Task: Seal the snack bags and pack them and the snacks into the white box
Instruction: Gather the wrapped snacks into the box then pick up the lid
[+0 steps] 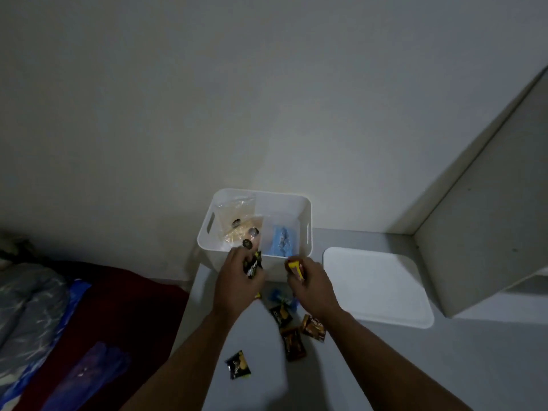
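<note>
The white box point(302, 215) stands open on the grey table against the wall. Inside it lie a clear snack bag point(240, 229) with pale contents and a blue packet point(281, 241). My left hand point(237, 280) is at the box's near rim, shut on a black snack packet point(253, 266). My right hand point(311, 283) is beside it, shut on a yellow and brown snack packet point(295, 268). Loose snack packets lie on the table below my hands: a black one point(280, 314), two brown ones point(314, 327) point(293, 344), another black one point(238, 365) and a blue wrapper point(277, 295).
The box's white lid point(376, 286) lies flat to the right of the box. A pale cabinet point(486, 232) rises at the right. Left of the table are a dark red cover point(98, 307) and blue plastic bags point(89, 372).
</note>
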